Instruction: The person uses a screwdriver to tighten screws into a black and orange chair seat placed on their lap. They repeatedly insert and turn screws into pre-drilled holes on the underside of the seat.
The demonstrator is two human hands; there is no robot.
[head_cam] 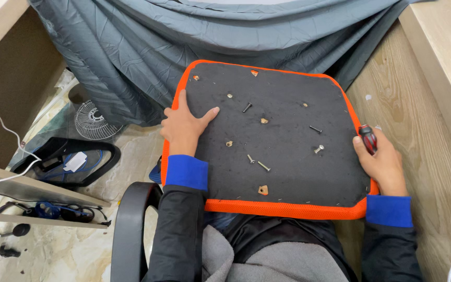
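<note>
An upside-down chair seat (288, 83), black underneath with an orange mesh rim, rests on my lap. My left hand (184, 125) lies flat on its left edge, fingers spread. My right hand (379, 159) grips the seat's right edge and holds a red-and-black screwdriver handle (368, 138). Several loose screws lie on the black underside, among them one (247, 107) near the middle, one (316, 129) to the right, a silver bolt (318, 149), and a long one (263, 166) lower down. Torn holes in the fabric show wood, such as one (262, 190) near the front.
A grey cloth (225, 36) hangs behind the seat. A black chair armrest (129, 230) sits by my left elbow. A black plastic chair part (63, 156) and a white fan grille (91, 121) lie on the floor at left. Wooden boards (434, 104) run along the right.
</note>
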